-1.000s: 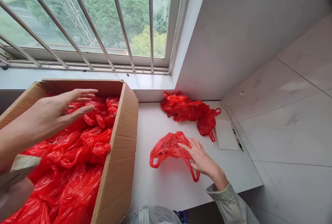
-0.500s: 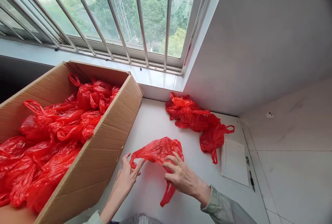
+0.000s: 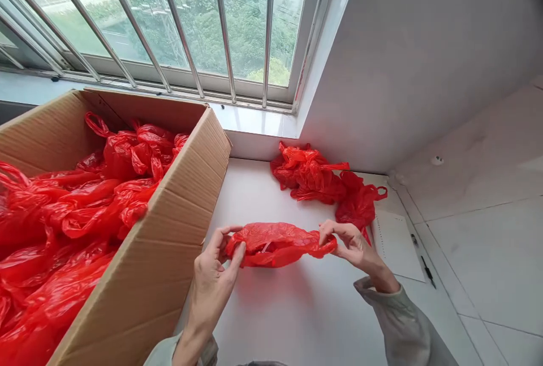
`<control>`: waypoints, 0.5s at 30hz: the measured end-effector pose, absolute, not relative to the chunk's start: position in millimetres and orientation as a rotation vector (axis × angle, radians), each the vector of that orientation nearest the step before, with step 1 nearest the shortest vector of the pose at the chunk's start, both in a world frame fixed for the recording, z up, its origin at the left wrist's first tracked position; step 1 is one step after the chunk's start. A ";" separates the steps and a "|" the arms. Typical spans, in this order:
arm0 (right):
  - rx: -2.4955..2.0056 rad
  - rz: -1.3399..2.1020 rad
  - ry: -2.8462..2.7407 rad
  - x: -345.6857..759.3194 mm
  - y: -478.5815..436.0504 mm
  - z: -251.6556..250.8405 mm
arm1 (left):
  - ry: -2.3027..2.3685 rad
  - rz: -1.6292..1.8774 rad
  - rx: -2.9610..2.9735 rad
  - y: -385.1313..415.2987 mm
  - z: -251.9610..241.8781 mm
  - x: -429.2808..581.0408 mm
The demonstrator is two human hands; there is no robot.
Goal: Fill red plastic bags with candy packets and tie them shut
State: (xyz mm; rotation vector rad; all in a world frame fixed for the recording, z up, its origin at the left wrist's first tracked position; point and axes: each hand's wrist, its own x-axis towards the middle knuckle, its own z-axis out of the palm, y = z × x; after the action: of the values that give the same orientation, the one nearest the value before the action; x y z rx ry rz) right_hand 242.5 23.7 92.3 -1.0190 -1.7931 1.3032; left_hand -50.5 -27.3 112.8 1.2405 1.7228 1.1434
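A thin red plastic bag [image 3: 280, 236] is stretched sideways between my two hands above the white tabletop [image 3: 280, 315]. My left hand [image 3: 218, 264] pinches its left end between thumb and fingers. At the opposite end, my right hand [image 3: 345, 241] grips the bag with thumb and fingertips. The bag's mouth gapes a little along the middle, and something pale shows inside, too small to name.
To the left stands a large open cardboard box [image 3: 169, 230] heaped with knotted red bags [image 3: 80, 196]. Further red bags [image 3: 314, 176] lie against the wall. A white notebook [image 3: 396, 244] and a black pen [image 3: 428, 272] are at the right. A barred window [image 3: 190, 21] is behind.
The bag has been lifted and pulled wide between both hands. My right hand has moved up and to the right, onto the bag's right end. The view has shifted slightly.
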 end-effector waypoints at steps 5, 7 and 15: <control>-0.909 1.269 -2.160 252.8 -2.3 94.8 | 1.826 1.303 1.189 -47.5 69.7 -59.6; -0.829 1.253 -2.184 255.6 -12.8 95.8 | 1.738 1.400 1.194 -53.3 57.8 -57.5; -0.594 1.151 -2.291 262.5 -46.2 91.5 | 1.518 1.588 1.388 -78.8 23.1 -39.5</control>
State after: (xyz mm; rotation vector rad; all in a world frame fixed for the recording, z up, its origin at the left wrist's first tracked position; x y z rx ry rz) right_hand 262.5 -46.2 91.5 -0.5940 -2.2913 1.1511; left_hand -39.5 -78.8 23.1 1.3876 1.5178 1.5881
